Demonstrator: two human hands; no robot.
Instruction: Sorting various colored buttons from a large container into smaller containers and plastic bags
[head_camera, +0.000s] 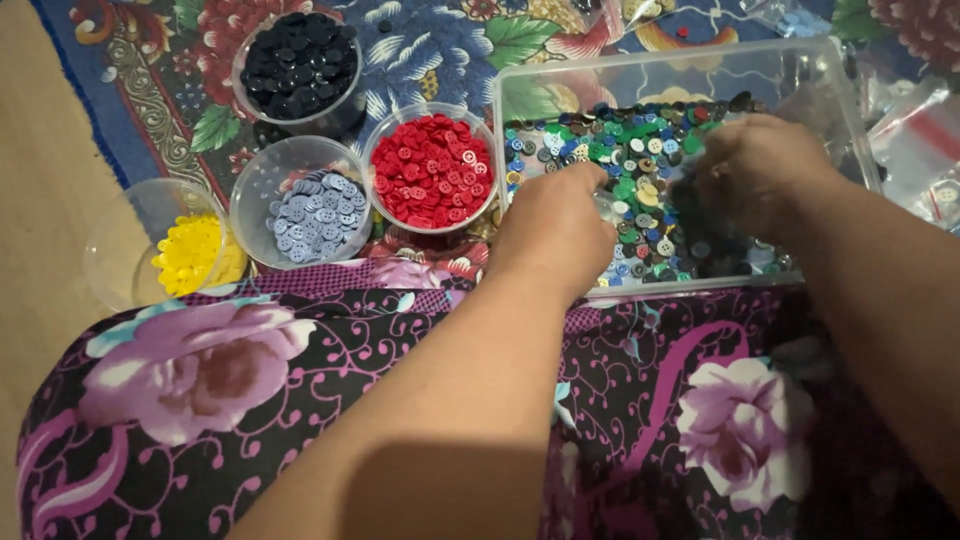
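Plastic mixed buttons (640, 160), small, light, slippery: we pinch rims, left hand (555, 225) curled, right hand (760, 165) grip unclear.

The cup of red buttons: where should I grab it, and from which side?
Grip the cup of red buttons by its clear rim, hand from above with fingers spanning the round wall on the near and far sides. The clear bin crowds its right, the grey-button cup its left. It is nearly full, so keep it level. The left hand is nearest.

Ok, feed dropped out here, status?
Both hands, left and right, in clear bin of mixed buttons. Grip unclear. Nothing blocking.
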